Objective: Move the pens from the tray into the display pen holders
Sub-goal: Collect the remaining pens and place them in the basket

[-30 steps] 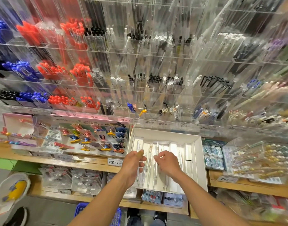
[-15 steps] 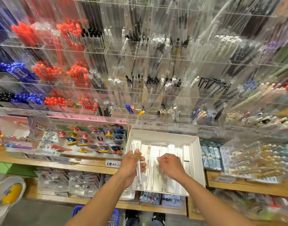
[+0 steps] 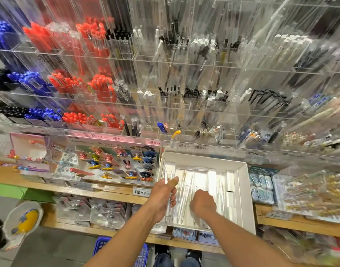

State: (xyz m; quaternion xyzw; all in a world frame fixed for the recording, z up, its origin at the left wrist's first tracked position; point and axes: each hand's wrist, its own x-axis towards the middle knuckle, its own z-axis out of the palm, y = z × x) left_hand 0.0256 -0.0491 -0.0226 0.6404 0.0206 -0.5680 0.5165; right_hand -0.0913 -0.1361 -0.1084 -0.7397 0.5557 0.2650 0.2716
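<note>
A white cardboard tray [image 3: 242, 191] rests on the wooden shelf in front of me and holds several clear pens [image 3: 186, 195] lying lengthwise. My left hand [image 3: 162, 199] grips two or three clear pens [image 3: 166, 175] upright at the tray's left edge, thumb on top. My right hand [image 3: 202, 205] reaches down into the tray's middle with curled fingers over the loose pens; its fingertips are hidden. Above the tray rises a wall of clear acrylic pen holders [image 3: 194, 105] with black, white and clear pens.
Red pens [image 3: 101, 87] and blue pens [image 3: 33, 83] fill holders to the left. A card of colourful clips [image 3: 117, 164] lies left of the tray, packaged goods [image 3: 315, 195] to its right. A blue basket [image 3: 142, 255] stands on the floor by my feet.
My left hand has shifted slightly left with its pens. My right hand has dipped lower into the tray. The camera has tilted a little.
</note>
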